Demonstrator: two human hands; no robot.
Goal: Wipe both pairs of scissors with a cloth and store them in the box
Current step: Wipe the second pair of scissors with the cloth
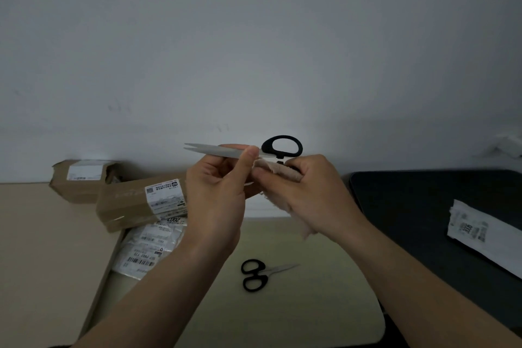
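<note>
Steel blades, black plastic handle: large scissors [226,151] held up above table [310,305], head view. Long axis near level; tips point left, handle loop right, blades almost closed. Left hand [217,195] pinches blades mid-length, thumb on flat. Right hand [308,192] curled round beige cloth [279,174], pressed at pivot. Judged: rigid, light, smooth metal slippery; grip flats, avoid edges. Small scissors [255,275] lie on table below, handles left, tips right.
</note>
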